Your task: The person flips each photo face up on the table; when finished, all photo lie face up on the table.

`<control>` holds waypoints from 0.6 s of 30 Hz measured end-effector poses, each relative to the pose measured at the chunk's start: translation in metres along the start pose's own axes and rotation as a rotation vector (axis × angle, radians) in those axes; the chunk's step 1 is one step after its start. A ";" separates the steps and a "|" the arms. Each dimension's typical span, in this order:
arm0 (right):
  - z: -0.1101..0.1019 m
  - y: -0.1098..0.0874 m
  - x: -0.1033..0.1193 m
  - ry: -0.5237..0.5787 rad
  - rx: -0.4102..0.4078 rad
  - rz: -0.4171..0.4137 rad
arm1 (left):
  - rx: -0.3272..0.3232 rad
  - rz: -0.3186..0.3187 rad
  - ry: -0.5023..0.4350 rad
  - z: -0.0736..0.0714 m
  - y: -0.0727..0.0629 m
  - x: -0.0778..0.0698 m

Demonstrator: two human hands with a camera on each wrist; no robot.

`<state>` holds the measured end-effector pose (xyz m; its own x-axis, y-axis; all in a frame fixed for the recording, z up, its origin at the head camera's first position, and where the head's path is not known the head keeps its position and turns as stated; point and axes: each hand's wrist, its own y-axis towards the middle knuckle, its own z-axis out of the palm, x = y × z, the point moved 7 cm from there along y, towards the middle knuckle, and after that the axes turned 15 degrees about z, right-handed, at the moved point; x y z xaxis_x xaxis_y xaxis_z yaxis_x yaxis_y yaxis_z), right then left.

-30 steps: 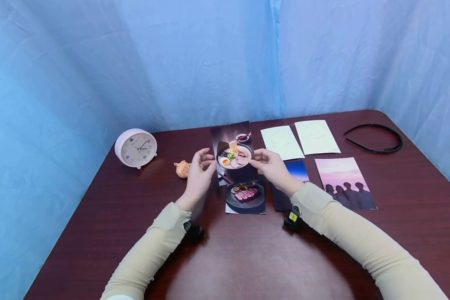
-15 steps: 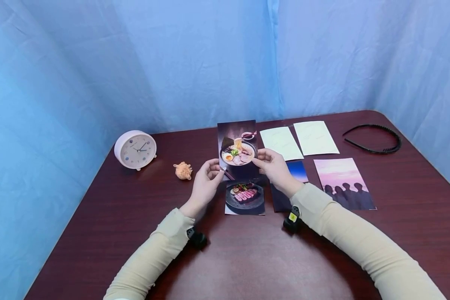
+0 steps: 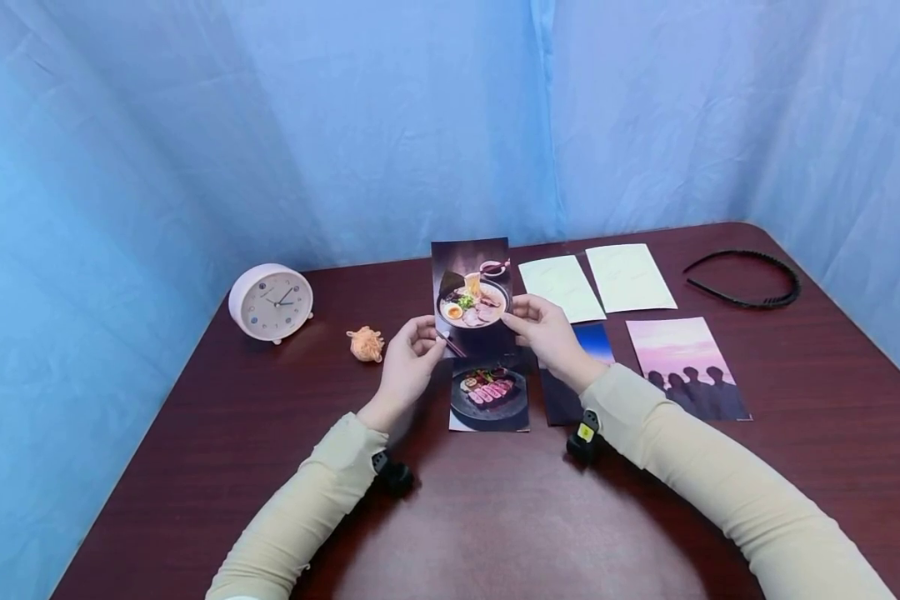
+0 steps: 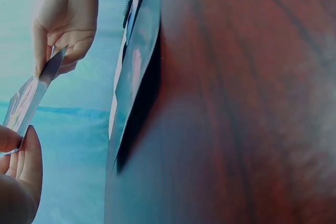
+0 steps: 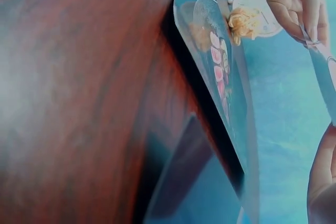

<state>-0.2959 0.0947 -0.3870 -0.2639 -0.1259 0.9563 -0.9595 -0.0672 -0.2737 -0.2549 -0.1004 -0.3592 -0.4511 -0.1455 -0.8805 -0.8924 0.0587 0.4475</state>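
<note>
Both hands hold up a photo print of a ramen bowl. My left hand pinches its lower left corner between thumb and fingers. At the right edge, my right hand grips it the same way. The left wrist view shows this ramen photo edge-on, raised above the table between the two hands. Below it in the head view lies a photo of sliced meat on a dark plate, its upper part overlapped by the ramen photo. A dark blue photo lies partly hidden under the right hand and wrist.
On the left stand a round white alarm clock and a small orange tangled bundle. Two pale cards lie at the back right. Nearer are a pink sunset photo with silhouettes and, farther right, a black headband.
My left hand has slid from the ramen photo's left edge down to its lower left corner. The photo has straightened and shifted slightly right, then a little back left. The right hand has barely moved.
</note>
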 end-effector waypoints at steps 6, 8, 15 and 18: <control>0.005 0.000 0.000 0.038 0.098 -0.010 | -0.050 -0.050 -0.022 -0.005 0.010 0.026; 0.005 0.000 -0.001 0.049 0.117 -0.010 | -0.063 -0.058 -0.033 -0.006 0.012 0.029; 0.003 0.006 -0.001 0.038 0.097 0.033 | -0.064 -0.117 -0.071 -0.003 0.021 0.034; 0.000 0.010 0.001 0.025 0.082 0.045 | -0.052 -0.150 -0.076 -0.001 0.027 0.037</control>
<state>-0.3053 0.0936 -0.3890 -0.3098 -0.1059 0.9449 -0.9355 -0.1433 -0.3228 -0.2956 -0.1054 -0.3793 -0.3148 -0.0733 -0.9463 -0.9486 -0.0092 0.3162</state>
